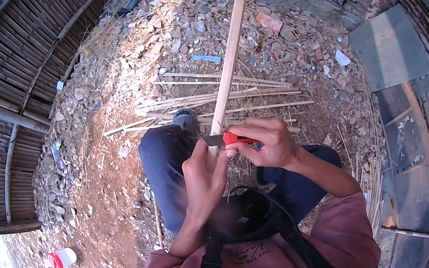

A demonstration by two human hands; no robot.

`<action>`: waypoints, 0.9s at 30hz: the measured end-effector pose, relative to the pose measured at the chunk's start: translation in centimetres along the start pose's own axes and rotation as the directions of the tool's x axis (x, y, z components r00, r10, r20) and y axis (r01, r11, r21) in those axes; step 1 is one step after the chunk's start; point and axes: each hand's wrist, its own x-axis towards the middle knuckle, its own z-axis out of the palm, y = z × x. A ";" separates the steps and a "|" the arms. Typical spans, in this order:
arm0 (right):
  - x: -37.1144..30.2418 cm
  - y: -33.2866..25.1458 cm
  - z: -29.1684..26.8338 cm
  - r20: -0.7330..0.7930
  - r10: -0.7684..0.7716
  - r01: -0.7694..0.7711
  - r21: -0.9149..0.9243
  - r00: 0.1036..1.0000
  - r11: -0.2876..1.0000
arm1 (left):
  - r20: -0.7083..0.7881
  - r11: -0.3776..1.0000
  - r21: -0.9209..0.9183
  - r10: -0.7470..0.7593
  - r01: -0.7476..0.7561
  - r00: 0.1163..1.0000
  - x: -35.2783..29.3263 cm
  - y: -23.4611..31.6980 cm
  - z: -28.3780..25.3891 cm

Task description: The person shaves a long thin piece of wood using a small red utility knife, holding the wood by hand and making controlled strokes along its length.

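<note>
Well, the person's right hand (pixel 269 141) is closed around a small knife (pixel 238 137) with a red handle and a dark, flat blade. The left hand (pixel 203 176) is wrapped around the low end of a long, pale strip of wood (pixel 233 47). The strip is in front of the person's body, between the knees, and it leans up and away, a little to the right. The blade lies across the strip, just above the left hand, but the fingers hide part of it, so I can't quite tell if it is cutting in. More thin strips (pixel 253 92) lie in a loose pile on the ground, near a gray shoe (pixel 185 120). Broken stones (pixel 176 30) are spread out past them. Off to the left, a white tub (pixel 65 258) with a red top sits on the brown dirt (pixel 105 207).
</note>
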 end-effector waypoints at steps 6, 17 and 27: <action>0.2 -0.5 -0.2 0.027 0.019 -0.019 0.001 0.999 1.000 | 0.008 1.000 0.008 -0.011 0.011 1.000 0.3 0.2 -0.2; -0.1 -0.8 0.4 -0.021 0.033 -0.035 -0.083 0.999 0.996 | -0.009 0.999 -0.041 -0.033 0.033 0.999 0.4 -0.5 0.3; 0.2 -1.2 0.4 -0.059 0.021 -0.030 -0.157 0.998 0.987 | -0.044 0.999 -0.039 0.020 -0.022 0.999 0.7 -1.3 0.7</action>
